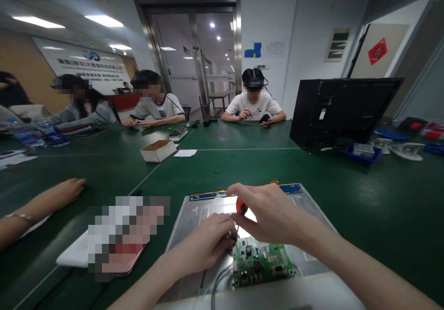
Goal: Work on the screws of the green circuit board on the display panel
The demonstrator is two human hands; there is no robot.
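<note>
A metal display panel (185, 220) lies on the table before me, with a green circuit board (265, 261) fixed near its close edge. My right hand (267, 210) is closed around the orange and black handle of a screwdriver (242, 207). Its thin shaft points down at the board's upper left corner. Beside that tip, my left hand (213, 240) has its fingers pressed together at the corner; what they pinch, if anything, is hidden. Grey cables (217, 282) run from the board's left side. Along the panel's far edge sits a narrow blue circuit strip (291, 189), partly covered by my right hand.
Left of the panel lie blurred-out items, with another person's hand (71, 190) beyond. A small open box (158, 151) and a white paper (186, 153) are farther off. A black monitor (343, 111) and a blue tray (363, 154) stand right. Several people sit across the green table (243, 164).
</note>
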